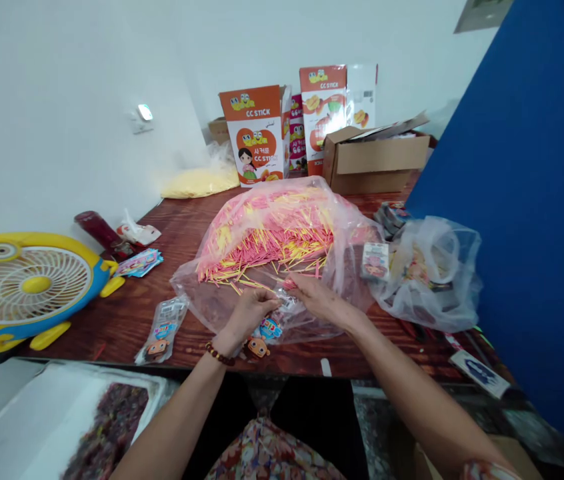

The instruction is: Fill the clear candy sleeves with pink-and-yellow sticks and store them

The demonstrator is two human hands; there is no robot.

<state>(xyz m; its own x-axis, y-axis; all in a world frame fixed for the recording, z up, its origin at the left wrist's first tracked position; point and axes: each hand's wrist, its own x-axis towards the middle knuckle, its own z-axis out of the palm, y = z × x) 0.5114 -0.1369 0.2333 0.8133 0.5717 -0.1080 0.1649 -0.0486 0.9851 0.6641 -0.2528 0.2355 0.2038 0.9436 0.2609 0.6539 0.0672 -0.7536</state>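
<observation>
My left hand (252, 312) is closed, its fingertips pinching a clear plastic pouch (269, 328) with a blue label and a brown cartoon face. The pouch hangs toward the table's front edge, its upper end between my hands. My right hand (315, 299) is closed on a few thin pink and yellow sticks (289, 284), held beside the upper end of the pouch. Just beyond both hands, a heap of pink and yellow sticks (282, 233) lies in a large, open, clear plastic bag (345, 267). More printed pouches (163, 330) lie to the left of my left hand.
A yellow fan (37, 285) stands at the left. At the right are a small box (375, 261) and a translucent bag (455, 293). Printed cartons (257, 137) and an open cardboard box (382, 160) line the back. A blue panel (527, 200) borders the right side.
</observation>
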